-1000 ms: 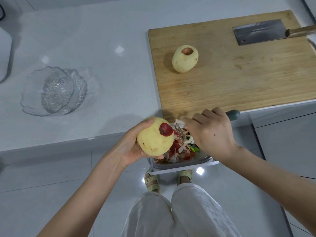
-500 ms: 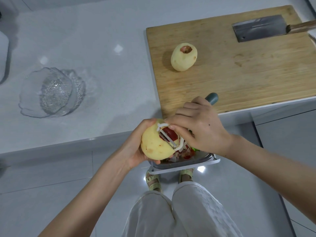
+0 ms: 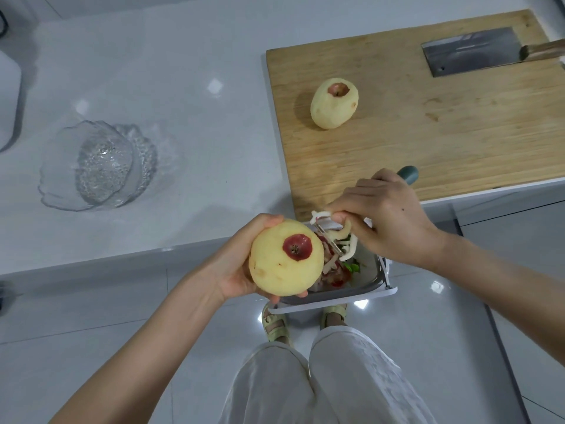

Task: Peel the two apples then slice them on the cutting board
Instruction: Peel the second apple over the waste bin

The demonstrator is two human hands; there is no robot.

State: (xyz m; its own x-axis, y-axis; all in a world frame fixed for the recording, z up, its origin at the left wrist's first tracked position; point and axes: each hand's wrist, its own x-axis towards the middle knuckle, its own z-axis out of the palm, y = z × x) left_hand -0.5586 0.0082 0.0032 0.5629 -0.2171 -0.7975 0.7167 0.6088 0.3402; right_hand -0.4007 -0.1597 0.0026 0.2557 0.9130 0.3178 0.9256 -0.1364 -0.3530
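Lifted off the fruit since half a second ago, the peeler (image 3: 325,222) now sits over the scrap bin (image 3: 351,289), gripped by the right hand (image 3: 388,221), a peel strip (image 3: 348,250) dangling. The left hand (image 3: 235,264) cups the nearly peeled apple (image 3: 286,260) beside it. A second peeled apple (image 3: 334,104) rests on the cutting board (image 3: 428,133).

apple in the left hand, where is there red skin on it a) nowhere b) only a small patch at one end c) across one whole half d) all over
b: the apple in the left hand is pale flesh except one small red patch at its end.
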